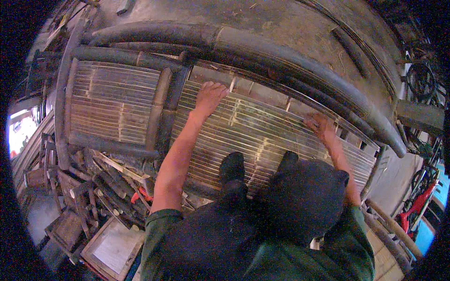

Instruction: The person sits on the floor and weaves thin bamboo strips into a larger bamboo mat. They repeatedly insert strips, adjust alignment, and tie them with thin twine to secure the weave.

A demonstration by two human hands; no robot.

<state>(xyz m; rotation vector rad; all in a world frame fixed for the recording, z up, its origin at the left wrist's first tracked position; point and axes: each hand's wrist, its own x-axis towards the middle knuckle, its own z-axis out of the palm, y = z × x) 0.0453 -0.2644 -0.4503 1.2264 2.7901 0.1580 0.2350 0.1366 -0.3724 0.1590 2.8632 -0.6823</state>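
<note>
A long bamboo frame lies before me, its larger section filled with a panel of thin bamboo slats (253, 126). At the panel's far edge, near the dark crossbar, my left hand (212, 96) is closed, its fingers curled over the outermost slat. Farther right along that same edge is my right hand (322, 125), its fingers bent and partly smeared, so their hold cannot be made out. Beyond the slats a gap shows, crossed by a few short pale strips (233, 84). Both my feet, in dark footwear (233, 166), rest on the slats.
Thick dark bamboo poles (300, 61) form the frame's far side. To the left is a smaller slatted section (112, 103). Cut poles (110, 189) and a wooden-framed panel (112, 248) lie at lower left. A red object (419, 206) is at the right.
</note>
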